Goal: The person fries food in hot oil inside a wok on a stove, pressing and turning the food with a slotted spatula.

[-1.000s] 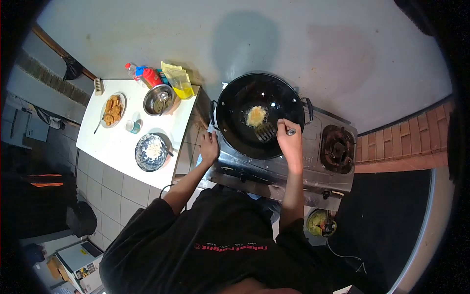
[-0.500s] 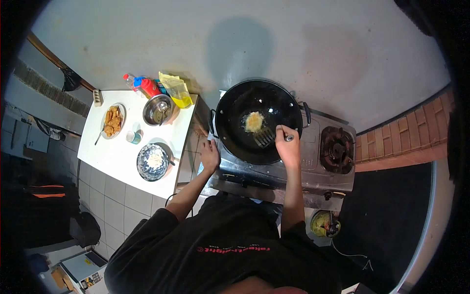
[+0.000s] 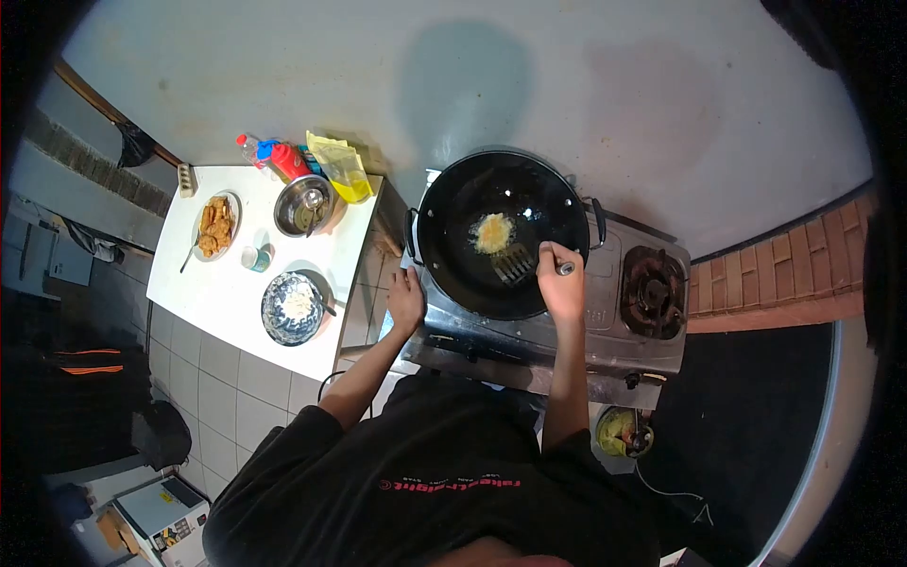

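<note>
My right hand (image 3: 563,282) is closed round the handle of a slotted spatula (image 3: 513,264), whose metal head rests low inside a black wok (image 3: 472,288). Just above the spatula head, a pale golden piece of food (image 3: 493,233) fries in oil, with small bubbles at its edge. The two look close together; I cannot tell if they touch. My left hand (image 3: 406,300) lies with its fingers stretched out at the left edge of the steel gas stove (image 3: 605,345), below the wok's left handle. It holds nothing.
Left, a white table (image 3: 222,298) bears a plate of fried food (image 3: 215,229), a steel bowl (image 3: 295,227) with a ladle, a floury bowl (image 3: 283,326), a cup (image 3: 253,258), bottles (image 3: 288,161) and a yellow pouch (image 3: 350,180). A bare burner (image 3: 654,291) sits on the right.
The view has shifted slightly. My right hand still holds the spatula beside the frying piece, and my left hand stays at the stove's edge. Little else differs.
</note>
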A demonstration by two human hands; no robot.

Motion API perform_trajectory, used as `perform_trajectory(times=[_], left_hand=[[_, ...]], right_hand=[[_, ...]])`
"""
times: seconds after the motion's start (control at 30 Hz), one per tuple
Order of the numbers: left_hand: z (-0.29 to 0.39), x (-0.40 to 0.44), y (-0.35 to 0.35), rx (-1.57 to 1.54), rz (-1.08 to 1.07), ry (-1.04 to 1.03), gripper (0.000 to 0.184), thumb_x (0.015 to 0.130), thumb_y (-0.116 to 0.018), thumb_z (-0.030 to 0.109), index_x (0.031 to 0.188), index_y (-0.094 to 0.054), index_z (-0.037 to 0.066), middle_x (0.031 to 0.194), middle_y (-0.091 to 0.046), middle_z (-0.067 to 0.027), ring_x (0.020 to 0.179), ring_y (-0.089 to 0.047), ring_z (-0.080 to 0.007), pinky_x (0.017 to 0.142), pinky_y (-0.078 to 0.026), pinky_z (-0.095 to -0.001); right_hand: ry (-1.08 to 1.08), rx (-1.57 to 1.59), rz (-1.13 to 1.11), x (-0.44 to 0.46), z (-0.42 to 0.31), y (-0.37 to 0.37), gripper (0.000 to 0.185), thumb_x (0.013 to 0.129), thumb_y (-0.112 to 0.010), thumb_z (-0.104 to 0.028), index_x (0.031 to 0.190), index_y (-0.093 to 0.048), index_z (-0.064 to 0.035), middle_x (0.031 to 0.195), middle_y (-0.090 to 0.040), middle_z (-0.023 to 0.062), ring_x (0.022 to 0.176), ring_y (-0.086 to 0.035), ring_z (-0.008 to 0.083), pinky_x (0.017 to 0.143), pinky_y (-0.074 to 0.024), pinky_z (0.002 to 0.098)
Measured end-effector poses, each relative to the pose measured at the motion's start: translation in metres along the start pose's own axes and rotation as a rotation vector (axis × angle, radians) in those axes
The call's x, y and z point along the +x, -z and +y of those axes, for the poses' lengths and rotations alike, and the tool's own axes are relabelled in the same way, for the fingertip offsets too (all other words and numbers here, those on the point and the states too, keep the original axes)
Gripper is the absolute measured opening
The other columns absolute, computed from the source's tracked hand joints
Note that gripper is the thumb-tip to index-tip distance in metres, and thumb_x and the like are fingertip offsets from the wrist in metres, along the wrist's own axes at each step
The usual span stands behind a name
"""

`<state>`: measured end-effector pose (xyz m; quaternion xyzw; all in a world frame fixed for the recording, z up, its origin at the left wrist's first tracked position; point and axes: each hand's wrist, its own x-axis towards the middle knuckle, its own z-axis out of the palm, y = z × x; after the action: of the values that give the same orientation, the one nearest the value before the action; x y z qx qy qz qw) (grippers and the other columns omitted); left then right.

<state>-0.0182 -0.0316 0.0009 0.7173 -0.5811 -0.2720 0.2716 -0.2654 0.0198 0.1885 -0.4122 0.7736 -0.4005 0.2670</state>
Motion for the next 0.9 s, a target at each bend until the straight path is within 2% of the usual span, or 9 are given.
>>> perform_trajectory(times=[0.13, 0.2, 0.43, 0.53, 0.6, 0.63, 0.7, 0.83, 0.9], left_hand=[[-0.002, 0.003, 0.001, 0.002, -0.033, 0.004, 0.049, 0.105, -0.033, 0.042, 0.113, -0.057, 0.0, 0.117, -0.055, -0.0244, 0.107, -0.055, -0.0458, 0.093, -0.042, -0.0556], [-0.002, 0.003, -0.001, -0.02, -0.017, 0.008, 0.049, 0.105, -0.033, 0.042, 0.113, -0.057, 0.0, 0.118, -0.055, -0.0241, 0.107, -0.055, -0.0457, 0.092, -0.042, -0.0557], [-0.001, 0.002, 0.0, -0.035, 0.006, -0.016, 0.047, 0.105, -0.034, 0.041, 0.113, -0.057, 0.0, 0.117, -0.055, -0.0247, 0.106, -0.055, -0.0464, 0.092, -0.042, -0.0563], [-0.002, 0.002, -0.001, -0.012, 0.004, -0.027, 0.046, 0.105, -0.035, 0.04, 0.113, -0.056, 0.0, 0.117, -0.055, -0.025, 0.105, -0.056, -0.0468, 0.091, -0.042, -0.0566], [-0.003, 0.002, -0.002, -0.012, 0.017, -0.031, 0.047, 0.105, -0.035, 0.041, 0.113, -0.056, 0.0, 0.117, -0.055, -0.0244, 0.106, -0.055, -0.0466, 0.09, -0.042, -0.0569], [-0.002, 0.001, -0.001, -0.012, 0.016, -0.029, 0.047, 0.105, -0.035, 0.041, 0.113, -0.056, 0.0, 0.117, -0.055, -0.0244, 0.106, -0.055, -0.0466, 0.09, -0.042, -0.0569], [0.0, 0.001, 0.0, -0.015, 0.027, -0.027, 0.047, 0.105, -0.035, 0.041, 0.112, -0.056, 0.0, 0.117, -0.055, -0.0244, 0.106, -0.055, -0.0464, 0.091, -0.042, -0.0572], [-0.001, 0.002, 0.0, -0.018, 0.014, -0.032, 0.048, 0.105, -0.034, 0.042, 0.113, -0.056, 0.0, 0.117, -0.055, -0.0242, 0.107, -0.055, -0.0463, 0.092, -0.042, -0.0572], [-0.002, 0.002, 0.0, -0.012, 0.006, -0.028, 0.048, 0.105, -0.034, 0.042, 0.114, -0.056, 0.0, 0.117, -0.055, -0.0242, 0.107, -0.055, -0.0463, 0.092, -0.042, -0.0568]], right_hand=[[0.0, 0.007, 0.0, 0.002, 0.0, -0.001, 0.029, 0.094, -0.055, -0.026, 0.087, -0.062, 0.001, 0.071, -0.059, 0.0208, 0.063, -0.059, 0.0298, 0.065, -0.0448, 0.0384], [0.033, 0.043, 0.028, 0.003, 0.002, -0.002, 0.029, 0.094, -0.054, -0.025, 0.084, -0.06, 0.0017, 0.068, -0.057, 0.0207, 0.06, -0.055, 0.0288, 0.064, -0.0435, 0.0384], [0.021, 0.013, 0.001, 0.008, -0.005, 0.001, 0.03, 0.095, -0.053, -0.025, 0.085, -0.06, 0.0022, 0.07, -0.057, 0.0227, 0.062, -0.056, 0.0306, 0.065, -0.0443, 0.0394], [0.032, 0.006, -0.009, 0.013, -0.008, 0.002, 0.03, 0.095, -0.053, -0.025, 0.085, -0.06, 0.0024, 0.071, -0.057, 0.0236, 0.063, -0.057, 0.0327, 0.066, -0.0445, 0.0402], [0.069, -0.011, -0.028, 0.016, -0.014, 0.005, 0.03, 0.094, -0.053, -0.025, 0.083, -0.06, 0.002, 0.071, -0.057, 0.0237, 0.064, -0.056, 0.0383, 0.066, -0.0446, 0.0409], [0.068, -0.013, -0.03, 0.014, -0.023, 0.009, 0.03, 0.094, -0.053, -0.025, 0.083, -0.06, 0.002, 0.071, -0.057, 0.0237, 0.064, -0.056, 0.0383, 0.066, -0.0446, 0.0409], [0.148, -0.136, 0.006, 0.01, -0.044, 0.019, 0.03, 0.094, -0.054, -0.024, 0.08, -0.059, 0.0025, 0.07, -0.056, 0.0243, 0.065, -0.053, 0.043, 0.064, -0.0441, 0.0418], [0.119, -0.155, 0.001, 0.014, -0.053, 0.029, 0.031, 0.094, -0.055, -0.023, 0.077, -0.058, 0.003, 0.068, -0.054, 0.0246, 0.065, -0.052, 0.0443, 0.063, -0.0431, 0.0423], [0.134, -0.148, -0.004, 0.021, -0.048, 0.027, 0.031, 0.094, -0.056, -0.022, 0.076, -0.057, 0.0036, 0.068, -0.051, 0.0251, 0.061, -0.05, 0.0415, 0.061, -0.0418, 0.0424]])
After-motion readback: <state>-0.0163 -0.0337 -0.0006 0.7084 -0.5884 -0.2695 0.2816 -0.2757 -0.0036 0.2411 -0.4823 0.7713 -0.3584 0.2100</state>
